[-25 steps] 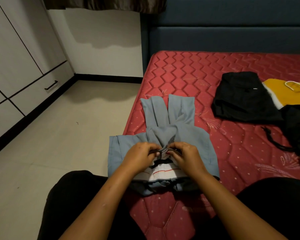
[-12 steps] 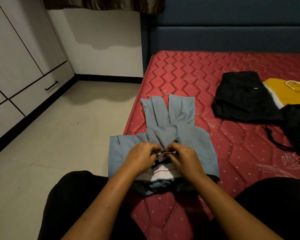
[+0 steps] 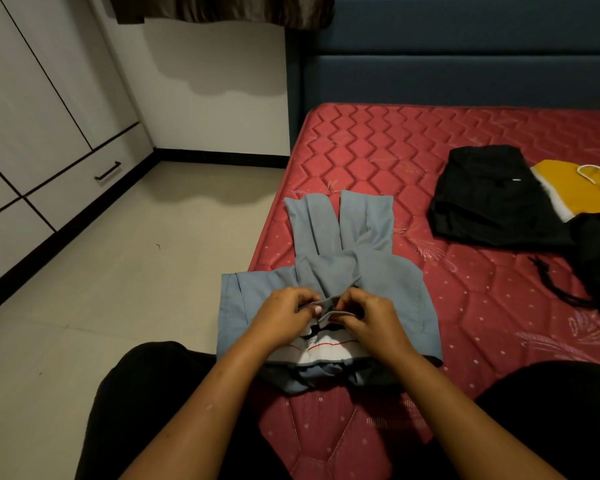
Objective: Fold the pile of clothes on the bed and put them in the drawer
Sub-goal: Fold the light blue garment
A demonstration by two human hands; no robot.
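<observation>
Your left hand (image 3: 283,315) and right hand (image 3: 373,318) each pinch the grey trousers (image 3: 343,271) at the waistband (image 3: 326,304) mid-frame, equally near, with the legs running straight up the frame.

You have grey-blue trousers (image 3: 371,282) of matt, smooth-woven cloth. Mattress (image 3: 378,150): red quilted fabric, stitched, slight sheen. Black garment (image 3: 482,202): matt cloth. Curtain (image 3: 222,8): glossy, satin-like brown fabric. Floor (image 3: 136,271): smooth tile, faint gloss.
</observation>
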